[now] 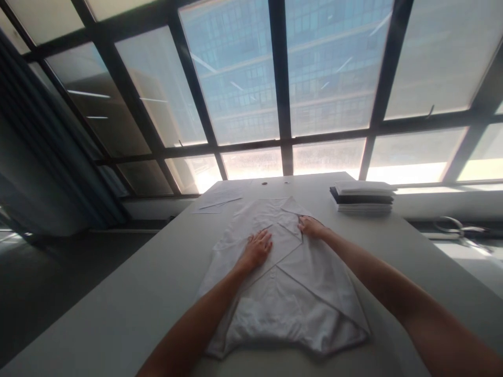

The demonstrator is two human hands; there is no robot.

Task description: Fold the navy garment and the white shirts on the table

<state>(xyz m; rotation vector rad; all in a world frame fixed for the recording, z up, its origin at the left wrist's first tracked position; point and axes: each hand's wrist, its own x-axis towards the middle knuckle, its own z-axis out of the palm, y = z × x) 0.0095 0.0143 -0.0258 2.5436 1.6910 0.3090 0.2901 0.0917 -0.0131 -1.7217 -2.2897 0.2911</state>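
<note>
A white garment, which looks like a long-sleeved shirt, lies spread on the table with parts folded over its middle in slanting layers. My left hand rests flat on the folded cloth left of centre, fingers stretched out. Farther right, my right hand has its fingers closed at the edge of a folded part, apparently a sleeve. The fingertips there are partly lost against the white cloth. Wrinkles run along the garment's near edge, and its lower right corner spreads outward.
The garment lies on a white table. A stack of folded white and black cloth stands at the back right. Sheets of paper lie at the back left. Large windows rise behind, with a dark curtain at left.
</note>
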